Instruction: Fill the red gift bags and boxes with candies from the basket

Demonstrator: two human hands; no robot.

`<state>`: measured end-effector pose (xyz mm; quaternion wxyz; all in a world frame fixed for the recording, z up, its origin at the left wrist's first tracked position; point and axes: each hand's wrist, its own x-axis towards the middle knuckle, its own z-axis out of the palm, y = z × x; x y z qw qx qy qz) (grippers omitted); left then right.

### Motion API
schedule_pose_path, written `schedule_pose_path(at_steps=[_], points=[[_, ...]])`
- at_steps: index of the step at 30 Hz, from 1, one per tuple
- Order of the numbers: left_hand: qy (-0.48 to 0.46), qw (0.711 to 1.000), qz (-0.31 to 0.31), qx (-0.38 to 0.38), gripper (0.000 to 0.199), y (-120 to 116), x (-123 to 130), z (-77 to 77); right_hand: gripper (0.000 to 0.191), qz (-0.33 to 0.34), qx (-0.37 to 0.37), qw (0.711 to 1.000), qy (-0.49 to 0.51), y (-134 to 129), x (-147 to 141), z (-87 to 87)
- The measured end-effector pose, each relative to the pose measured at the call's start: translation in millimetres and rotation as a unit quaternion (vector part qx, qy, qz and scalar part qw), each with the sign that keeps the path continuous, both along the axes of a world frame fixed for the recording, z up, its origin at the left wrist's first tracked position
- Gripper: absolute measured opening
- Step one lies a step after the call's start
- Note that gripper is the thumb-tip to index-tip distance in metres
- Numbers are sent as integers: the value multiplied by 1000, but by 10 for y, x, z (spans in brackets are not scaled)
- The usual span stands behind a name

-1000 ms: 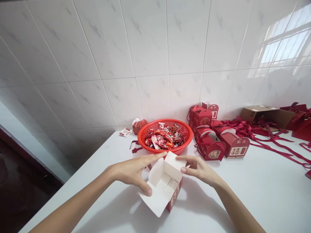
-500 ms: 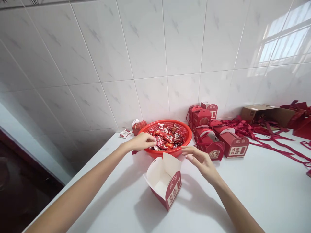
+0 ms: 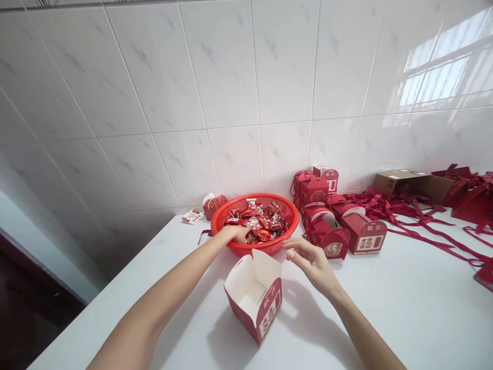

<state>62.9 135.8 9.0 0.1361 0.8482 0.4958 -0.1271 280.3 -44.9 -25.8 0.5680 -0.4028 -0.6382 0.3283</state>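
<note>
A red plastic basket (image 3: 295, 222) full of wrapped candies (image 3: 265, 223) stands near the wall. My left hand (image 3: 239, 234) reaches over its near left rim, fingertips down among the candies; what they hold, if anything, is hidden. In front of the basket, an open red box (image 3: 252, 298) with a white inside stands upright on the white table. To the right of this box and by the basket's near right edge, my right hand (image 3: 311, 259) hovers with fingers apart and nothing in them.
Several closed red boxes (image 3: 365, 234) are grouped right of the basket. Farther right lie red ribbons (image 3: 427, 226) and a cardboard box (image 3: 439, 187). A small red box (image 3: 212, 205) and a printed card (image 3: 192, 216) lie at the back left, by the tiled wall.
My left hand has gone from above the basket's left side down into the candies. The view has shifted slightly; my right hand keeps nearly the same pose.
</note>
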Motion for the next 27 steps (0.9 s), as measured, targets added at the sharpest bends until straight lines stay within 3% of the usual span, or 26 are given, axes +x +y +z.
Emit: schedule_pose_path(at_steps=[5, 8, 11, 14, 18, 23, 27], points=[[-110, 993, 10, -29, 37, -80, -43, 1, 31, -10, 1, 1000, -28, 3, -20, 6], [-204, 977, 29, -51, 23, -125, -20, 13, 32, -14, -9, 999, -31, 22, -18, -16], [-316, 942, 59, -99, 24, -167, 1, 54, 33, -21, -20, 999, -26, 49, -9, -47], [-434, 887, 77, -138, 32, -221, 9, 121, 35, -31, -24, 999, -16, 69, -5, -70], [-522, 829, 80, -185, 37, -312, 13, 204, 32, -49, -7, 999, -11, 77, -18, -96], [-569, 786, 78, -227, 43, -389, 16, 238, 26, -101, 34, 994, 4, 107, -88, -118], [-589, 769, 75, -238, 47, -401, 5, 229, 20, -153, 72, 986, -5, 193, -197, -28]])
